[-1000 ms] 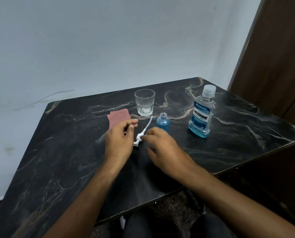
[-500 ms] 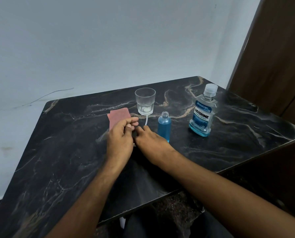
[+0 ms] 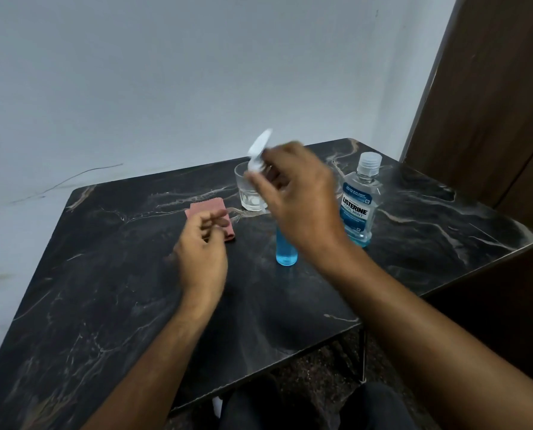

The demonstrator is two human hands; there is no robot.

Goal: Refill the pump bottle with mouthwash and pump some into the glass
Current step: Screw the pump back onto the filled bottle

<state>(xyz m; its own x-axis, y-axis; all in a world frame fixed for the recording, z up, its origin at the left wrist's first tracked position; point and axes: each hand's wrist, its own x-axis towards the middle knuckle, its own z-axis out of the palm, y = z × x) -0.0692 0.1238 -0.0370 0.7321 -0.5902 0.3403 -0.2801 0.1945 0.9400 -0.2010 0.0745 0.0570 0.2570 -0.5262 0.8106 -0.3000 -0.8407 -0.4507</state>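
My right hand (image 3: 299, 193) is raised above the table and grips the white pump head (image 3: 259, 150), which is blurred. Below that hand stands the small pump bottle (image 3: 286, 251), full of blue liquid; its neck is hidden behind my hand. The clear glass (image 3: 249, 193) stands behind it, partly covered by the pump head and my fingers. The mouthwash bottle (image 3: 359, 206), capped and with a blue label, stands to the right. My left hand (image 3: 201, 252) hovers low over the table with loosely curled fingers and holds nothing.
A folded pink cloth (image 3: 211, 212) lies just beyond my left hand. The dark marble table (image 3: 104, 290) ends at a front edge near my body and a right corner by a brown wooden door (image 3: 492, 103). A pale wall stands behind.
My right hand has picked the pump head up from the table and lifted it above the glass and small bottle. My left hand has let go and drawn back slightly.
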